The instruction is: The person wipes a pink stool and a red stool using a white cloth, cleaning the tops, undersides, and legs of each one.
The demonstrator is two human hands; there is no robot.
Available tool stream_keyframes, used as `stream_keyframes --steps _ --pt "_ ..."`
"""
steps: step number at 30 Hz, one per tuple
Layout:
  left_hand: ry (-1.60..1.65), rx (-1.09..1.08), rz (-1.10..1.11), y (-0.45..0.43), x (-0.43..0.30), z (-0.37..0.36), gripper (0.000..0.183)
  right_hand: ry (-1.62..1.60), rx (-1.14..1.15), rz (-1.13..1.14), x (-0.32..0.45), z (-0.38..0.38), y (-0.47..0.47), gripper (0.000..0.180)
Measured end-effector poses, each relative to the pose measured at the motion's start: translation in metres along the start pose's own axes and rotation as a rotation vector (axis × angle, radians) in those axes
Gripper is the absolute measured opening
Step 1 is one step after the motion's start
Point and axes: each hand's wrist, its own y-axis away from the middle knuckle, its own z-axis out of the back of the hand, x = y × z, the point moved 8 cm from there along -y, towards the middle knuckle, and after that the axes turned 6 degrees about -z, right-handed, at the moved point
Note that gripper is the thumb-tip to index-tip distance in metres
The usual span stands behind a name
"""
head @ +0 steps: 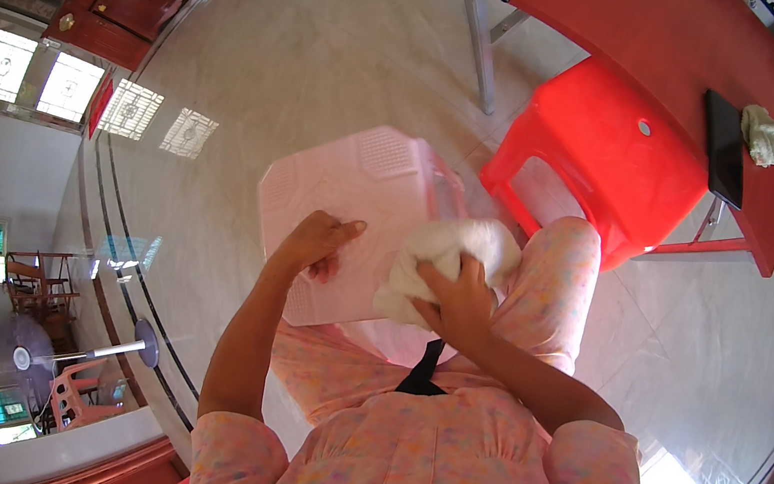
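Note:
A pale pink plastic container [357, 192] with textured corner patches lies between my knees, its broad flat face toward me. My left hand [320, 243] rests against that face, thumb stretched out and the other fingers partly curled, with nothing seen in its grasp. In my right hand [461, 303] is a bunched white cloth [422, 263], pressed at the container's right side. The cloth is slightly blurred and covers part of the edge there. Some of the container's near part is hidden beneath my forearm and the cloth.
A red plastic stool [599, 146] stands just beyond my right knee, partly under a red folding table [619, 20]. On the table are a dark flat device [723, 147] and a crumpled pale cloth [761, 135]. A standing fan [30, 359] is at the left, near a wooden chair [32, 277].

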Motion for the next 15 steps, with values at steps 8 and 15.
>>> stream_keyframes --steps 8,15 --pt "0.000 0.000 -0.006 -0.003 0.003 0.000 0.054 0.030 -0.113 -0.186 -0.003 -0.002 -0.131 0.065" --pt "0.031 0.009 0.025 -0.006 0.008 0.000 0.054 -0.077 -0.053 -0.260 -0.033 -0.014 -0.146 0.062"
